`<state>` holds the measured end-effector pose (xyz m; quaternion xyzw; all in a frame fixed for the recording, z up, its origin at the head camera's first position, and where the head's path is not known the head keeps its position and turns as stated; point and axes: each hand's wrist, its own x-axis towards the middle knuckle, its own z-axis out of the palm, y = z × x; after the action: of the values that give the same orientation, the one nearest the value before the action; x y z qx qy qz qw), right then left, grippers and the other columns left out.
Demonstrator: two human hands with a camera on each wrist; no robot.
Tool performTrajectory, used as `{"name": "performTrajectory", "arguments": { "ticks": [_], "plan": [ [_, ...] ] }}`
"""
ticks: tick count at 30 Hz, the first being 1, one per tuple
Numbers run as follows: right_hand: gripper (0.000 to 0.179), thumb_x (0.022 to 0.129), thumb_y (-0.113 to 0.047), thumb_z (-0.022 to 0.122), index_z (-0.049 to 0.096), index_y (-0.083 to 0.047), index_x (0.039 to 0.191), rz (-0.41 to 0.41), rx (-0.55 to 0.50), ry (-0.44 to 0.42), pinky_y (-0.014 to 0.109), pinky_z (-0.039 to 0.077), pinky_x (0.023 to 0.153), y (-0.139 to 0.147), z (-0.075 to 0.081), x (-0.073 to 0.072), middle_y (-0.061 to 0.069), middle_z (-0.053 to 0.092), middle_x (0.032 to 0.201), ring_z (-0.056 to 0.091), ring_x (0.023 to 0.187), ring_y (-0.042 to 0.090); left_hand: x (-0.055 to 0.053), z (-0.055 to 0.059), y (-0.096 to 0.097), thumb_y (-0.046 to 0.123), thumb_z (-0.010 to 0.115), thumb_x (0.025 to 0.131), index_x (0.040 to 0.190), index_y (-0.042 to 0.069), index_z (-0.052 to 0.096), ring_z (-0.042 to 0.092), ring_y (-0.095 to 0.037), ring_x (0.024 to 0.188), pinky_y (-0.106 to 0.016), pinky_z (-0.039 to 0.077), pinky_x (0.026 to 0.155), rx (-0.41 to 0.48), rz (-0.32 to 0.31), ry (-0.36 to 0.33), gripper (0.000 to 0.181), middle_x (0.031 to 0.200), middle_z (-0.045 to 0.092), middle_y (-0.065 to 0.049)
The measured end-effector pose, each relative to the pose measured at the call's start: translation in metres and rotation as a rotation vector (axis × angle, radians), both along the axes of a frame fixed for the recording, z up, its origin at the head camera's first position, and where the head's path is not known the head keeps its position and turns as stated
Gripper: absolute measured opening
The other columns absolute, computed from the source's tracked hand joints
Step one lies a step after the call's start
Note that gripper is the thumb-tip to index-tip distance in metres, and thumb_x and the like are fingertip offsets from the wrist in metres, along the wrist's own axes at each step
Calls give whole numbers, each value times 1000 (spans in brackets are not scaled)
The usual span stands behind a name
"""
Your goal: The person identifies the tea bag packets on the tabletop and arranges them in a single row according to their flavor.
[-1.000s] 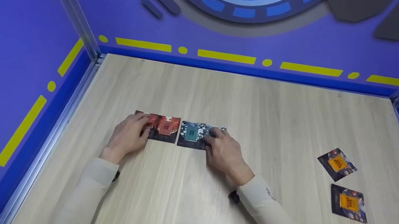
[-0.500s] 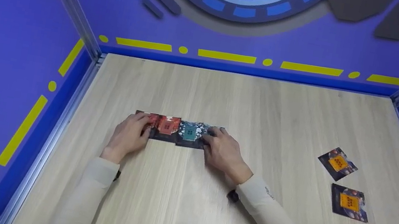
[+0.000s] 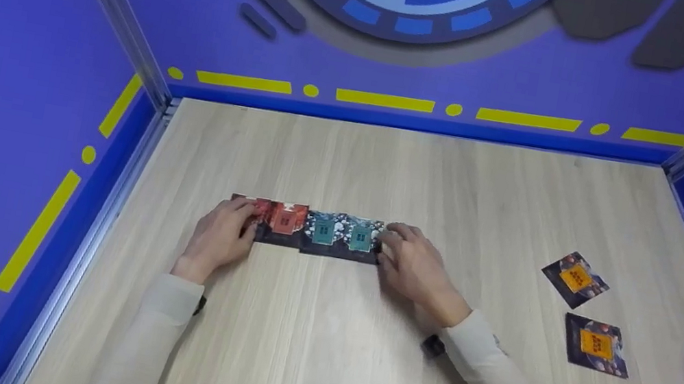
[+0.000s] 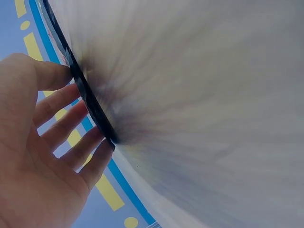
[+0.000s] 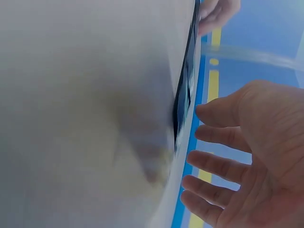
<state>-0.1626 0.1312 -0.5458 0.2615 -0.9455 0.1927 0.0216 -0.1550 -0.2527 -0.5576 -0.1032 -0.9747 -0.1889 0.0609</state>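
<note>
In the head view two red-and-black flat square packets (image 3: 285, 222) lie side by side, the left one partly under my left hand (image 3: 219, 237). My left fingertips and thumb (image 4: 54, 76) rest at its dark edge in the left wrist view, fingers spread. Directly to the right lie two teal-and-black packets (image 3: 324, 229), close against the red ones and slightly lower. My right hand (image 3: 419, 271) is just off their right end, fingers relaxed. The right wrist view shows its fingertips (image 5: 202, 135) apart from the packets' dark edge (image 5: 183, 90), with nothing held.
Two orange-labelled packets (image 3: 576, 278) lie apart on the right of the wooden table (image 3: 321, 355), one above the other, the upper one rotated. Blue panels (image 3: 3, 59) with metal corner posts enclose the table at the back and sides.
The teal packets slid slightly left, closing the gap to the red ones. Then my right hand let go and moved right, uncovering the second teal packet. My left hand stayed put.
</note>
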Motion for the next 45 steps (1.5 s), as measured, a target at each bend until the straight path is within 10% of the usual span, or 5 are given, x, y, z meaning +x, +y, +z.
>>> {"name": "performTrajectory", "arguments": {
  "ticks": [11,23,45],
  "plan": [
    [40,100,-13,70,68,5,135,-178,-152,-18,64,48,111,113,8,-21,29,61,143,59,130,52,-1,6,-4,17,67,102,134,1,70,65,-40,126,-55,55,106,4,23,-16,36,140,67,-19],
    [41,104,-14,62,65,6,139,-395,-134,-66,72,46,102,212,8,3,33,55,147,55,129,56,3,6,-5,18,65,102,135,0,69,63,-41,128,-56,54,107,-9,22,-39,38,144,64,-19],
    [40,98,-3,62,64,16,133,-468,-107,-80,75,45,104,252,1,22,41,52,143,50,129,65,1,1,1,18,66,102,135,0,69,63,-42,129,-57,53,108,13,7,-38,37,144,64,-21]
  ]
}}
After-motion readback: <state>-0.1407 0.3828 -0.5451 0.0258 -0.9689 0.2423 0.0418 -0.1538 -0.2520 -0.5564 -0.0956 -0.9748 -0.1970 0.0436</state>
